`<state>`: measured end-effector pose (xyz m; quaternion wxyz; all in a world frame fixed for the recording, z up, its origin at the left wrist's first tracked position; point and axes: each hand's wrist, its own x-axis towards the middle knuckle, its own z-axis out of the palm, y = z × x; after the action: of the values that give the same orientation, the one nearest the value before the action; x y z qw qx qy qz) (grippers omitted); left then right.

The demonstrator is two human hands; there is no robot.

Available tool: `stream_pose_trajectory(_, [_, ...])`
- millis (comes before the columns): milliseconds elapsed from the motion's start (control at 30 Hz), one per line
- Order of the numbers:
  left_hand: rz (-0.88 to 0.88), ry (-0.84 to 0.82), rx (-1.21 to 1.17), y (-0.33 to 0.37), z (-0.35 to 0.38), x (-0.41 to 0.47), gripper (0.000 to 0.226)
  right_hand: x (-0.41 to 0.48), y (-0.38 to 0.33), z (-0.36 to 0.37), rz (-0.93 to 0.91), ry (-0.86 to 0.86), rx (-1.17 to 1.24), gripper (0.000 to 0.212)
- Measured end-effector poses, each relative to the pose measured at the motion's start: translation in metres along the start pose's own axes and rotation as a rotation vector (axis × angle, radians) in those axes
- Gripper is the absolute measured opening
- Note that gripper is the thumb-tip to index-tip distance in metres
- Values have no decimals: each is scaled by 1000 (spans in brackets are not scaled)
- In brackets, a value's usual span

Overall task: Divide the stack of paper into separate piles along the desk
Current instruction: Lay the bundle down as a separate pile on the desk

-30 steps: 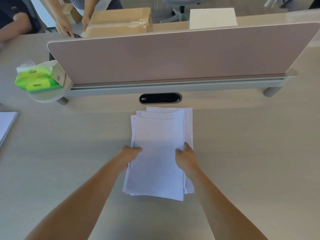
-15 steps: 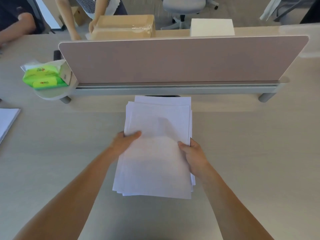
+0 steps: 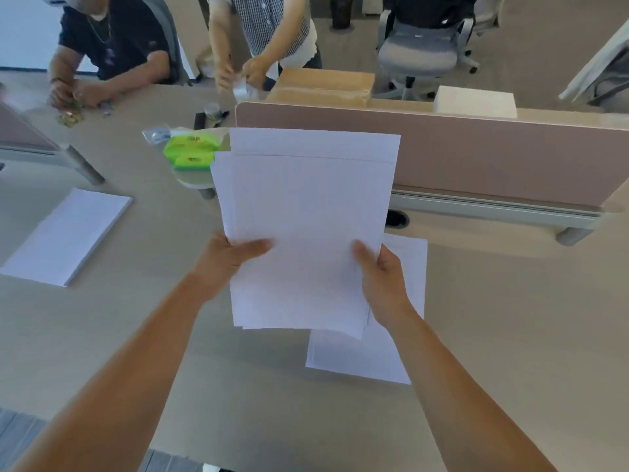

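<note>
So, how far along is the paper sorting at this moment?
Two piles look placed: a left pile on the desk and a near pile under the raised sheets. In hand: the left hand and right hand grip a lifted sheaf by its sides. Left: that sheaf is not yet set down, likely as one or more further piles.

Three lots of white paper: one held bundle (image 3: 306,233) in the middle, one right pile (image 3: 367,359) lying near, one left pile (image 3: 68,236). Two hands grip the bundle: left hand (image 3: 224,260), right hand (image 3: 384,281). Two other people at the far left: seated person (image 3: 112,39), standing person (image 3: 269,25). One cardboard box (image 3: 323,86), one white box (image 3: 476,102), one grey chair (image 3: 418,52). Green packs (image 3: 189,151), seemingly two, stacked
</note>
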<state>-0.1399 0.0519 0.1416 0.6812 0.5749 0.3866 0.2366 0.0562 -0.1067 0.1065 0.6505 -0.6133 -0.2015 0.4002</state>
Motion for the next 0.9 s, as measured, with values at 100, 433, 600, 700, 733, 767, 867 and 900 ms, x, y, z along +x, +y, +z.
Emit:
stream_pose_trajectory(100, [45, 97, -35, -2, -37, -15, 31, -10, 4, 39, -54, -40, -45, 19])
stream_pose_trajectory(433, [100, 179, -84, -30, -170, -46, 29, -46, 35, 168, -171, -19, -278, 17])
stream_pose_trajectory(600, [22, 102, -40, -66, -223, -52, 50, -68, 75, 208, -113, -15, -231, 45])
stream_pose_trajectory(700, [26, 95, -67, -77, -238, -51, 51, -69, 91, 225, -58, 61, -223, 11])
stream_pose_trajectory(733, [28, 81, -68, -76, -240, -52, 44, -70, 93, 232, -45, 86, -206, 6])
stream_pose_trajectory(767, [28, 71, -61, -75, -241, -54, 38, -71, 93, 237, -40, 98, -188, 5])
stream_pose_trajectory(867, [46, 44, -42, -67, -250, -63, 31, -79, 83, 252, -65, 88, -145, 8])
stream_pose_trajectory(900, [51, 35, -40, -65, -256, -65, 32, -82, 79, 255, -78, 78, -145, 10])
